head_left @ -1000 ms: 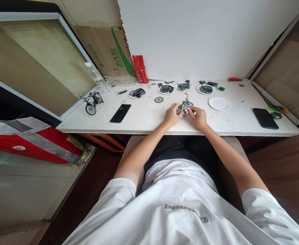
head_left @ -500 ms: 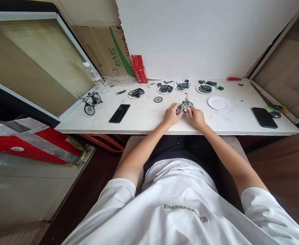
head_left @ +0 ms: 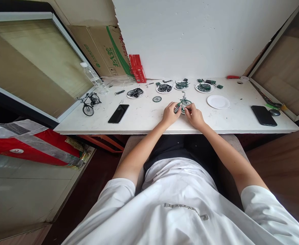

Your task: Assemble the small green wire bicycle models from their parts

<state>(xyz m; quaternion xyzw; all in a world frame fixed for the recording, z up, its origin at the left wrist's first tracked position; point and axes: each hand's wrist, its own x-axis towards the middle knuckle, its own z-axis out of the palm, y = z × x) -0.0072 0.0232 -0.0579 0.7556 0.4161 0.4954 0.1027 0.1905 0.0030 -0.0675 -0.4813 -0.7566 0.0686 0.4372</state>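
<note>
My left hand [head_left: 171,114] is closed around the near left side of a small green model bicycle [head_left: 186,101], above the front middle of the white table. The bicycle's handlebar points away from me and one wheel shows at its right. The fingertips of my right hand [head_left: 195,116] are pinched together against the near side of the bicycle, at its lower frame; whatever they grip is too small to make out. A loose spoked wheel [head_left: 157,99] lies flat on the table, left of and beyond my hands.
Paper plates with bicycle parts [head_left: 164,88] line the back. A bare white plate [head_left: 218,102] lies to the right. A black model bicycle [head_left: 89,103] stands at the left near a phone [head_left: 118,113] and a bottle [head_left: 94,78]. Another black phone [head_left: 264,115] lies far right.
My right fingertips have shifted left and come together in a pinch at the lower frame. My left hand keeps its hold on the bicycle. The camera view has shifted slightly.
</note>
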